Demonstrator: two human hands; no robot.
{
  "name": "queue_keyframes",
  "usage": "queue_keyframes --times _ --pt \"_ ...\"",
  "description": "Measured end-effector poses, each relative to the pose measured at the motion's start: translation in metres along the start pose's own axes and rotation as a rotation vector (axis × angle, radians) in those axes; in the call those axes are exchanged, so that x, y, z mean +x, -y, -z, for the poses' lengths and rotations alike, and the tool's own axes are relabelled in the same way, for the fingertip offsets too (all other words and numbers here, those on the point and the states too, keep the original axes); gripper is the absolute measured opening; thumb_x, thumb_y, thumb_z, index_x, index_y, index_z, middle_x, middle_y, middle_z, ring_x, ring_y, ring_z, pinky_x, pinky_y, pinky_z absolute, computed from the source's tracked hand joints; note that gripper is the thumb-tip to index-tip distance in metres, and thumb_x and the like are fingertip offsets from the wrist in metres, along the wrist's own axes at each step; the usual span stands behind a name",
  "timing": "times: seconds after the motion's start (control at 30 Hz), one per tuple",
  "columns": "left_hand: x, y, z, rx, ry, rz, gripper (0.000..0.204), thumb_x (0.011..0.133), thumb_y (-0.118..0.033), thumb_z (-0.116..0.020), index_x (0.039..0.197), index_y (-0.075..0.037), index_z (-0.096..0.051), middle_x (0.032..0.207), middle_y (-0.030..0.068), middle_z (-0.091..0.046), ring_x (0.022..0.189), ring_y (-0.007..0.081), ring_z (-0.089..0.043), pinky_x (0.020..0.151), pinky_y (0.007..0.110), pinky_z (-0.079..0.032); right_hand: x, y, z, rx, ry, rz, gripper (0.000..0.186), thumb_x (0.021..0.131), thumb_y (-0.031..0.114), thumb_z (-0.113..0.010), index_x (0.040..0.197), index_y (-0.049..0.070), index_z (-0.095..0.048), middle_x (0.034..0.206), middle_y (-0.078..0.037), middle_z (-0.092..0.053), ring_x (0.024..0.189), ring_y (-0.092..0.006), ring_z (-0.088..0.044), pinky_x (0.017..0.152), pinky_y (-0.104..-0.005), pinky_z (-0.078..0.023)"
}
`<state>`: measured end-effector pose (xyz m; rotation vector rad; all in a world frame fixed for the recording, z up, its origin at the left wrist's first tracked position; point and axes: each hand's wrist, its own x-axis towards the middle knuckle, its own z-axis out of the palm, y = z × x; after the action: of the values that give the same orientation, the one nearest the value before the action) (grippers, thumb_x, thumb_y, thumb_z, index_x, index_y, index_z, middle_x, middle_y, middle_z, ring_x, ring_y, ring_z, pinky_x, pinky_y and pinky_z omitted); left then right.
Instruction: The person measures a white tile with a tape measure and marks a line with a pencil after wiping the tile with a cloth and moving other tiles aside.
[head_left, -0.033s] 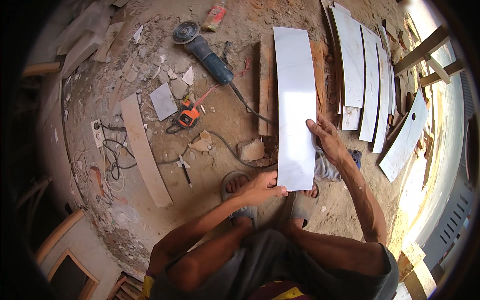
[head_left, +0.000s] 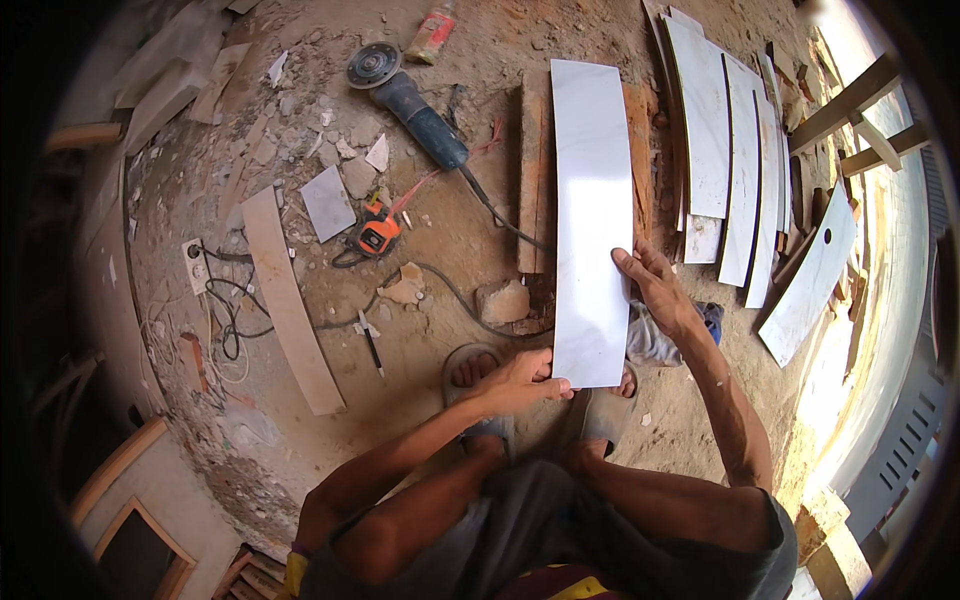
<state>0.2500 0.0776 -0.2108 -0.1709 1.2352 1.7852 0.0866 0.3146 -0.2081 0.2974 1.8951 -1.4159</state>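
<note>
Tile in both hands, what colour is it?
The tile is glossy white, clearest in the head view.

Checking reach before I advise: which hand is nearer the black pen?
Left. The left hand is right of the pen, at the near end of the white panel; the right hand is farther right, on the panel's right edge.
</note>
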Motion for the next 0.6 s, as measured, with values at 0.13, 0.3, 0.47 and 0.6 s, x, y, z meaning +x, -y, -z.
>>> queue_keyframes --times 0.13,0.3,0.47,0.6 --pt "-0.009 0.028 0.002 0.054 -0.061 0.063 0.039 0.109 -0.019 -0.064 0.139 0.005 -0.058 0.125 0.0196 -0.076 0.110 0.0218 -0.075 0.098 0.036 -0.059 -0.010 0.039 0.023 -0.441 0.194 -0.106 0.039 0.112 0.039 -0.064 0.121 0.001 -0.068 0.090 -0.011 -0.078 0.081 -0.0210 -0.077 0.075 -0.0352 -0.064" --pt "-0.020 0.049 0.011 -0.143 -0.268 0.147 0.043 0.111 -0.025 -0.064 0.140 0.006 -0.058 0.126 0.0178 -0.075 0.113 0.0230 -0.074 0.103 0.037 -0.058 0.075 0.095 0.042 -0.919 -0.284 0.781 0.029 0.109 0.026 -0.066 0.129 0.005 -0.068 0.124 -0.016 -0.076 0.100 -0.0282 -0.076 0.086 -0.0429 -0.060" --pt "-0.023 0.067 0.000 -0.412 -0.342 0.165 0.042 0.113 -0.028 -0.062 0.137 0.006 -0.059 0.128 0.0158 -0.072 0.118 0.0234 -0.072 0.105 0.036 -0.058 0.197 0.125 0.038 -1.082 -0.313 0.972 0.050 0.109 0.030 -0.065 0.153 0.008 -0.055 0.155 -0.018 -0.060 0.144 -0.0385 -0.056 0.120 -0.0500 -0.046" --pt "-0.023 0.075 -0.009 -0.451 -0.383 0.063 0.037 0.114 -0.027 -0.061 0.133 0.005 -0.061 0.131 0.0153 -0.068 0.119 0.0238 -0.071 0.106 0.036 -0.058 0.235 0.133 0.052 -1.076 -0.207 0.817 0.047 0.104 0.028 -0.069 0.146 0.007 -0.063 0.149 -0.017 -0.064 0.135 -0.0384 -0.062 0.117 -0.0552 -0.046"
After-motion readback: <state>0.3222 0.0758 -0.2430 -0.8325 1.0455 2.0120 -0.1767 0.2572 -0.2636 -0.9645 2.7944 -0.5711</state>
